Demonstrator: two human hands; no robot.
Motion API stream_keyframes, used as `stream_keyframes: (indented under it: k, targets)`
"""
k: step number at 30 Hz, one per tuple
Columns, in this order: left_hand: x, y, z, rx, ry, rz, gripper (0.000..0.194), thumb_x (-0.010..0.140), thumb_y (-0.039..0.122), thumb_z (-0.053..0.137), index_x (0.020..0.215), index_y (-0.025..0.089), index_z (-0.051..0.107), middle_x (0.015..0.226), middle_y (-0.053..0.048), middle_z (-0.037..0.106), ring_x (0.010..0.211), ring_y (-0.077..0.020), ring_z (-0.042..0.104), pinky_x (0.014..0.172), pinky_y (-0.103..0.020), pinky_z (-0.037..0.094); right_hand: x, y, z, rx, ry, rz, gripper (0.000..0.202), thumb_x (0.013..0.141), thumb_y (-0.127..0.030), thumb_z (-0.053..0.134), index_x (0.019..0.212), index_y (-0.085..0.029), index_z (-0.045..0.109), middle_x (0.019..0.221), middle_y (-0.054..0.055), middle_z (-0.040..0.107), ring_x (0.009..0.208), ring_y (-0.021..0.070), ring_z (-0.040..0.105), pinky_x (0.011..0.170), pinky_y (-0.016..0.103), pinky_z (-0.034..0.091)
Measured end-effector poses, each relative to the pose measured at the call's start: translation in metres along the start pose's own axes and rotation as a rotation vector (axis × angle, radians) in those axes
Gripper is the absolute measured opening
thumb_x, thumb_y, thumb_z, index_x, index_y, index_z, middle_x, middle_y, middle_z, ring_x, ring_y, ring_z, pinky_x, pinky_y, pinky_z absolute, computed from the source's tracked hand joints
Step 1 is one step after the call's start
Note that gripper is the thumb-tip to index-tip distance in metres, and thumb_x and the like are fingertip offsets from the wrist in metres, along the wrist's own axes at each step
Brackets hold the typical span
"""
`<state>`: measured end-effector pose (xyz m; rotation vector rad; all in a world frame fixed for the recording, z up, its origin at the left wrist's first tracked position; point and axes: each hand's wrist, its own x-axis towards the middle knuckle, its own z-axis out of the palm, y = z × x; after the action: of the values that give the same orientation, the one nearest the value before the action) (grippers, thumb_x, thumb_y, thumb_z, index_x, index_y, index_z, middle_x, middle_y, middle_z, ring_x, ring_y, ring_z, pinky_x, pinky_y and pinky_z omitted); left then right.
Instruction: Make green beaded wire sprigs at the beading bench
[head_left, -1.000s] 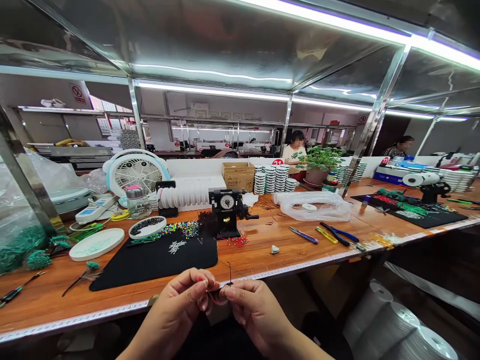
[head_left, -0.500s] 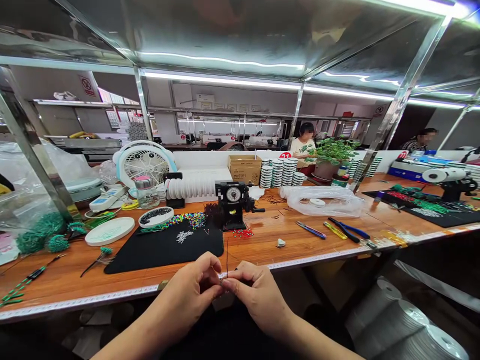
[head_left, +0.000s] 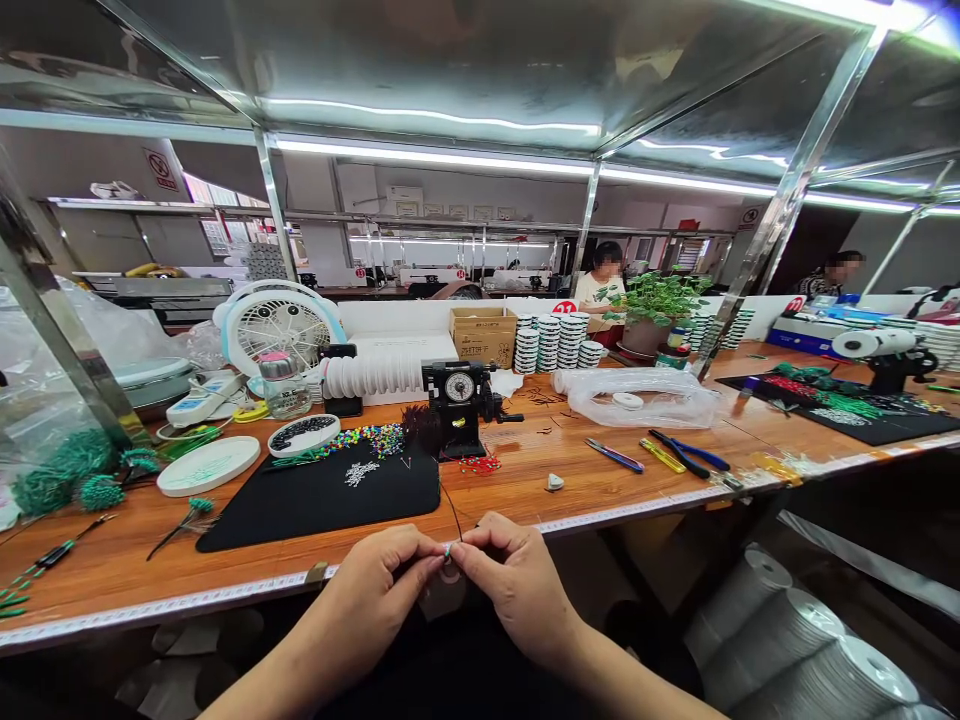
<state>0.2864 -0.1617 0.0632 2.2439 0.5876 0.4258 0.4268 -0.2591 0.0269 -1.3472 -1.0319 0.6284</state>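
Note:
Both hands meet at the table's front edge. My left hand (head_left: 386, 580) pinches a small greenish piece (head_left: 448, 551) between thumb and forefinger. From the right, my right hand (head_left: 517, 580) is closed at the same piece, where a thin dark thread (head_left: 456, 512) rises from the fingertips. The fingers hide most of the piece. Behind the hands lies a black mat (head_left: 315, 505) with silvery bits (head_left: 361, 473) and multicoloured beads (head_left: 375, 438). A black winding machine (head_left: 459, 400) with a dial and crank stands just beyond, holding a row of white spools (head_left: 375, 377).
Pliers (head_left: 688, 453), a yellow-handled tool (head_left: 662, 456) and tweezers (head_left: 615, 456) lie at right. White dishes (head_left: 210, 466) and a fan (head_left: 281, 330) stand left. A plastic bag (head_left: 645, 398) lies behind. A person (head_left: 600, 285) sits beyond the partition.
The view has shifted slightly. My left fingers have closed at the fingertips of my right hand, and a greenish piece now shows between them. The thread leans more to the left.

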Motion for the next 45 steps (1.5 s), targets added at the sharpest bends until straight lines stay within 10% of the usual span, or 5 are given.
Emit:
stream_keyframes:
  k: [9, 15, 40, 45]
  targets:
    - [0.009, 0.006, -0.003, -0.547, -0.102, -0.135, 0.023, 0.079, 0.037, 0.060, 0.073, 0.015, 0.066, 0.069, -0.002, 0.062, 0.063, -0.0143, 0.050, 0.061, -0.023, 0.037, 0.005, 0.003, 0.000, 0.635, -0.037, 0.262, 0.024, 0.071, -0.031, 0.072, 0.060, -0.013, 0.063, 0.046, -0.005, 0.044, 0.039, 0.0024, 0.027, 0.038, 0.020, 0.013]
    - [0.006, 0.006, 0.011, -0.809, -0.113, -0.277, 0.016, 0.074, 0.029, 0.067, 0.071, 0.013, 0.069, 0.072, -0.005, 0.063, 0.070, -0.0160, 0.052, 0.067, -0.026, 0.037, 0.001, -0.001, 0.007, 0.714, -0.041, 0.324, 0.023, 0.065, -0.031, 0.077, 0.065, -0.011, 0.066, 0.056, 0.000, 0.056, 0.044, 0.0039, 0.040, 0.039, 0.017, 0.024]
    - [0.001, -0.007, 0.021, -1.040, -0.176, -0.465, 0.017, 0.075, 0.028, 0.070, 0.077, 0.012, 0.069, 0.071, -0.005, 0.065, 0.064, -0.0101, 0.058, 0.057, -0.017, 0.039, -0.001, 0.003, 0.011, 0.445, -0.022, 0.182, 0.028, 0.072, -0.039, 0.070, 0.067, -0.012, 0.070, 0.062, 0.002, 0.056, 0.056, 0.0107, 0.050, 0.050, 0.021, 0.039]
    - [0.000, -0.012, 0.011, -1.070, -0.040, -0.474, 0.013, 0.074, 0.025, 0.071, 0.073, 0.013, 0.067, 0.068, -0.002, 0.063, 0.063, -0.0099, 0.058, 0.059, -0.017, 0.043, 0.007, 0.015, -0.008, 0.101, 0.070, 0.031, 0.032, 0.085, -0.041, 0.053, 0.087, -0.014, 0.069, 0.060, 0.000, 0.051, 0.052, 0.0101, 0.046, 0.051, 0.023, 0.037]
